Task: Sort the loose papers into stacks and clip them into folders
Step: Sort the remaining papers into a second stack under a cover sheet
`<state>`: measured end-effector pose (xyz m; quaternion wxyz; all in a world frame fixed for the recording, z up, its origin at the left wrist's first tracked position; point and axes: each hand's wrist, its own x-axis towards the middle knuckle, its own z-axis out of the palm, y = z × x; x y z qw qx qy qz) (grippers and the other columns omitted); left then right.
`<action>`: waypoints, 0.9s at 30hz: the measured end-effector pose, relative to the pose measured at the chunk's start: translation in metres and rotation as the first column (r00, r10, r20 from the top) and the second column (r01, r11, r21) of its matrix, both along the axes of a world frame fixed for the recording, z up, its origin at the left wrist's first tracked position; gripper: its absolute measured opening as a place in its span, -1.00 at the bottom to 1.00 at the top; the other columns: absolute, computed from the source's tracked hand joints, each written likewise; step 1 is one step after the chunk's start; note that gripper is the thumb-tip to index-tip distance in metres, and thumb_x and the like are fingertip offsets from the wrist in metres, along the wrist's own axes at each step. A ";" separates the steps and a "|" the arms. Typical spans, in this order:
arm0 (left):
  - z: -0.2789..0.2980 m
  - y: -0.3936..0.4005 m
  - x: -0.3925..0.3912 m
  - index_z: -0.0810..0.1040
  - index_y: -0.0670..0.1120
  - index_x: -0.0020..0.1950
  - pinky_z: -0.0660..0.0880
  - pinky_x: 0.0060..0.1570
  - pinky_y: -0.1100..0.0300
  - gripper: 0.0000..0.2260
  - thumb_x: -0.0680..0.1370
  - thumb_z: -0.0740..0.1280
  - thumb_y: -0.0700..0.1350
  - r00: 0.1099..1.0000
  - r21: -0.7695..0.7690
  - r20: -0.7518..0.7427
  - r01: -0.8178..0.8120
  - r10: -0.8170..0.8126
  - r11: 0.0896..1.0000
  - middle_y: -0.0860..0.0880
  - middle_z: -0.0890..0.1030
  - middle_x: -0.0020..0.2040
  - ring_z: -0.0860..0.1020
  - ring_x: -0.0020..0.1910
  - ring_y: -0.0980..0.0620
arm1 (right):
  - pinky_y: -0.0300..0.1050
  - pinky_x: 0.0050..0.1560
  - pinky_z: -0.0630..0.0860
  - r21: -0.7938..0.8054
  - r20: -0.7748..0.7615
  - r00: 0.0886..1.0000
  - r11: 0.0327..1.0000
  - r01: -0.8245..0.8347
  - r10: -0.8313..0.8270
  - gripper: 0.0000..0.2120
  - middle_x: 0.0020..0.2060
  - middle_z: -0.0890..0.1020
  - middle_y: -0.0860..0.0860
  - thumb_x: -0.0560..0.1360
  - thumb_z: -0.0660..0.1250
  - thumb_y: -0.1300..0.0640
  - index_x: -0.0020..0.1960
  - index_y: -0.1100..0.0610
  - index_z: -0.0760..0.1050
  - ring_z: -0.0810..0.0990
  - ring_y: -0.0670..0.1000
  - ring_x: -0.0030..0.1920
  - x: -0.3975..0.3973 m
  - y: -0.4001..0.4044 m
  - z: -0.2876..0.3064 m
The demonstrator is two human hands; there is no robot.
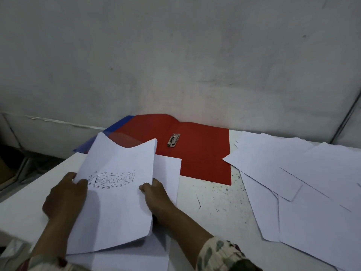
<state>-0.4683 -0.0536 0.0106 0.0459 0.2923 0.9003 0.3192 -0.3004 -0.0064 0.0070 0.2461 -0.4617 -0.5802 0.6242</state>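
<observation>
Two hands gather a paper stack at a white desk (211,208).
Left hand (65,194) and right hand (156,196) grip the stack (115,192) by its sides, fingers curled; next, likely clipping it into the open red folder (203,153) beyond.

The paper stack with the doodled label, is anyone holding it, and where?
Yes. Both hands hold the paper stack by its side edges: the left hand grips the left edge, the right hand the right edge, about midway up.
</observation>
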 end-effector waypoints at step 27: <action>-0.004 0.002 -0.019 0.42 -0.12 0.26 0.34 0.01 -0.01 -0.71 0.56 0.13 -0.11 0.996 -0.135 -0.084 0.026 -0.037 0.991 -0.31 0.53 0.11 0.48 0.06 -0.31 | -0.23 0.02 0.34 0.070 0.043 0.999 0.997 0.024 -0.027 -0.73 0.10 0.52 -0.03 0.57 0.06 0.14 0.22 0.12 0.39 0.46 -0.05 0.01 -0.008 -0.020 -0.003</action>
